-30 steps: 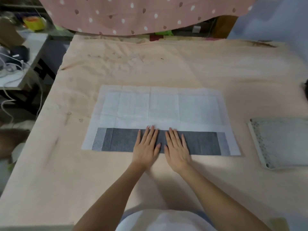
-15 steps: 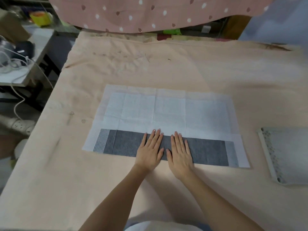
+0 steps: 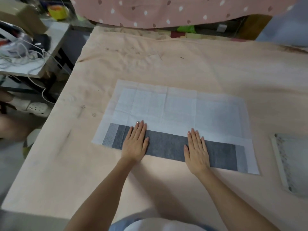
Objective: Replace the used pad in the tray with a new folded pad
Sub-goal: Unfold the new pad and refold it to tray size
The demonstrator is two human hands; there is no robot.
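A large white pad [image 3: 180, 109] lies flat on the peach-covered table [image 3: 166, 60]. Its near edge is folded over, showing a grey strip [image 3: 166, 145] of backing. My left hand [image 3: 135, 144] presses flat on the left part of that strip, fingers straight. My right hand [image 3: 197, 148] presses flat on the strip further right, fingers straight too. At the right edge of the view lies the tray [image 3: 280, 164], pale with a patterned rim, partly cut off by the frame.
A pink dotted cloth [image 3: 166, 10] hangs along the table's far side. Left of the table stands a side desk [image 3: 33, 64] with cables and clutter. A shoe [image 3: 38, 108] lies on the floor below it.
My hands, side by side at the middle of the grey strip before, have slid apart along the fold, left hand leftward and right hand rightward. The camera view has shifted left.
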